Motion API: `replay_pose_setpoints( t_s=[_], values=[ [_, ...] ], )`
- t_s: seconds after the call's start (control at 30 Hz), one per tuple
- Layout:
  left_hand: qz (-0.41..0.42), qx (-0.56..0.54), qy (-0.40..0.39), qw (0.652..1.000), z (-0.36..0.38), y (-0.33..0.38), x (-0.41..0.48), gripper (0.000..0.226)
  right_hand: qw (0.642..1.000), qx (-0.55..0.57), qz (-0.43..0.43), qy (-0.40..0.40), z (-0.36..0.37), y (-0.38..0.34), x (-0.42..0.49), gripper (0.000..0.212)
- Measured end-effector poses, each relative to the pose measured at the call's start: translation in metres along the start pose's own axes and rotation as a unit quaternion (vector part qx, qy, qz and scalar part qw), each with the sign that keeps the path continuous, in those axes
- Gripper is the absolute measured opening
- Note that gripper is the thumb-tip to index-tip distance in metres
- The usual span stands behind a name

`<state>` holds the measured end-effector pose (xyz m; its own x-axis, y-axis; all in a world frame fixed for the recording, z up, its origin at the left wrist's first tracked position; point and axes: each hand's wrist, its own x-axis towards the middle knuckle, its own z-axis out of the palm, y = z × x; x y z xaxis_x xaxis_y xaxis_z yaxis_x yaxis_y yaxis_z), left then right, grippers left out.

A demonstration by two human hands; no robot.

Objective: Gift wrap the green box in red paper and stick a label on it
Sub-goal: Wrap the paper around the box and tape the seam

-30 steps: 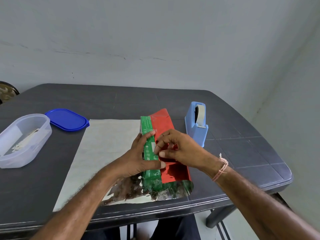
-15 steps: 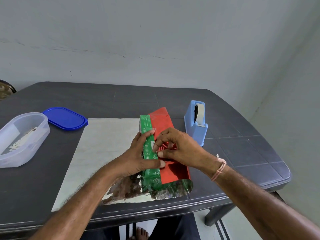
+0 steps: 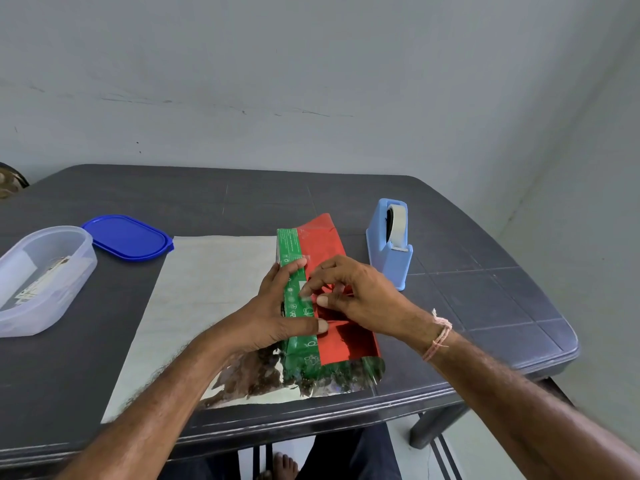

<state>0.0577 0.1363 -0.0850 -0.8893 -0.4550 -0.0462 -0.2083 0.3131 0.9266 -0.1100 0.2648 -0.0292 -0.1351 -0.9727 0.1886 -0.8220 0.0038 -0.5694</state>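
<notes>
The green box (image 3: 297, 299) carries white print and small icons along its upper face; none of it is legible. The box lies lengthwise at centre frame, standing on a sheet of wrapping paper (image 3: 207, 289) spread white side up on the dark grey table (image 3: 467, 299). A red flap of the paper (image 3: 341, 337) is folded up over the box's right part, leaving a green strip exposed on the left. The near edge of the sheet is shiny and reflective.

The left hand (image 3: 277, 320) is spread open over the box's left side, fingers reaching to the far end of the green strip, thumb pressed flat on the red edge. The right hand (image 3: 353, 296) is curled, fingertips pressing down at the seam where red meets green; whether it grips anything is not discernible. A thread bracelet (image 3: 439, 336) circles the right wrist.

A blue tape dispenser (image 3: 389, 244) stands right of the box. At left sit a clear plastic container (image 3: 41, 278) and its blue lid (image 3: 128, 237).
</notes>
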Motion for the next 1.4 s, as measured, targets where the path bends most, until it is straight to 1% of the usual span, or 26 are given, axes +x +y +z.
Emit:
replay_pose_setpoints(
  t_s=[0.1,0.2,0.27,0.4,0.63,0.8,0.87,1.03,1.1,1.2,1.4],
  values=[
    [-0.005,-0.005,-0.004,1.0,0.0,0.001,0.0,0.11,1.0,-0.013,0.002,0.005,0.002,0.001,0.0,0.024],
    [0.0,-0.005,-0.002,1.0,0.001,0.003,-0.001,0.114,1.0,-0.02,0.004,0.002,0.002,0.002,0.0,0.04],
    [0.011,-0.004,0.001,1.0,0.001,0.004,-0.001,0.115,1.0,-0.01,0.009,0.002,0.001,0.002,0.001,0.047],
    [0.029,-0.009,-0.001,1.0,0.0,0.003,0.001,0.109,0.999,0.02,0.042,0.003,-0.004,0.0,0.003,0.047],
    [0.038,-0.018,0.002,0.999,-0.001,0.002,0.001,0.11,0.999,0.017,0.046,0.012,-0.002,-0.002,0.005,0.051],
    [0.032,-0.009,0.001,0.999,0.0,0.003,0.0,0.114,0.998,0.02,0.057,0.026,-0.002,0.0,0.007,0.04],
    [0.023,-0.009,0.002,1.0,0.0,0.004,0.0,0.117,0.998,0.019,0.061,0.025,-0.002,0.0,0.006,0.041],
    [0.013,-0.006,0.004,1.0,0.0,0.002,-0.001,0.114,0.998,-0.033,0.054,0.013,-0.001,-0.005,0.008,0.049],
    [0.011,-0.004,0.001,1.0,0.0,0.002,-0.001,0.112,0.997,-0.052,0.051,0.012,0.0,-0.005,0.01,0.046],
    [0.014,-0.001,0.004,1.0,0.001,0.002,0.0,0.118,0.996,-0.078,0.051,0.015,0.0,-0.006,0.011,0.042],
    [0.02,-0.007,0.006,1.0,-0.001,-0.005,0.004,0.112,0.99,-0.125,0.061,-0.031,-0.003,-0.009,0.02,0.056]
  ],
)
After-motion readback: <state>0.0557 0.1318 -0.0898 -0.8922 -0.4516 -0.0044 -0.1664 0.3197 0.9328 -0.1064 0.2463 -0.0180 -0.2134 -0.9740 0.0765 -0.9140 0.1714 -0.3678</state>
